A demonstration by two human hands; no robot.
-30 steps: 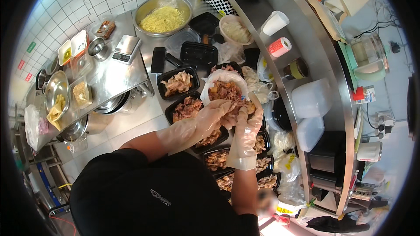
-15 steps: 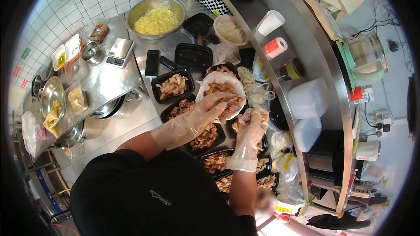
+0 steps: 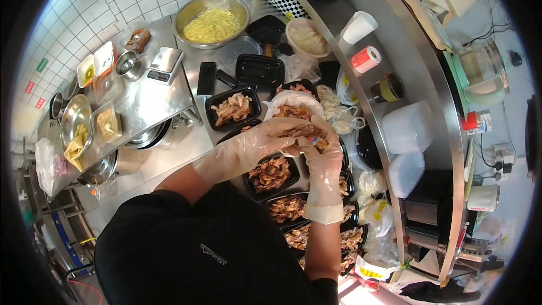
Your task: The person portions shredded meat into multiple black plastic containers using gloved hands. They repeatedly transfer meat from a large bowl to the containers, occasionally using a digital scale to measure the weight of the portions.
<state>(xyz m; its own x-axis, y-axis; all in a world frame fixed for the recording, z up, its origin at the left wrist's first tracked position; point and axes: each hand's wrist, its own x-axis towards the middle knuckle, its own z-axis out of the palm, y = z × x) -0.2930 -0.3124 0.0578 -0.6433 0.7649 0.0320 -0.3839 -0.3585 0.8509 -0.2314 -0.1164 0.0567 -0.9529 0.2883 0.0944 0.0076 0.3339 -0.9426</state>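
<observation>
Both hands wear loose clear plastic gloves and meet over a white plastic-lined bowl (image 3: 289,101) that holds brown cooked meat. My left hand (image 3: 268,137) is curled round a chunk of cooked meat (image 3: 300,131). The fingers of my right hand (image 3: 322,161) are closed at the near side of the same chunk, partly hiding it. Black trays of meat pieces surround the bowl: one tray (image 3: 209,114) with paler pieces on the left, another (image 3: 250,190) below my left wrist, and several more toward me, partly under my right forearm.
A steel bowl of yellow noodles (image 3: 180,33) stands at the back. Empty black trays (image 3: 259,70) and a pink bowl (image 3: 324,51) sit nearer. A scale (image 3: 165,59) rests on the left counter. Along the right runs a steel shelf (image 3: 361,79) with paper rolls and clear containers.
My right hand has come up and left to the meat chunk in my left hand, closing the gap between the hands. The whole view has shifted slightly to the right.
</observation>
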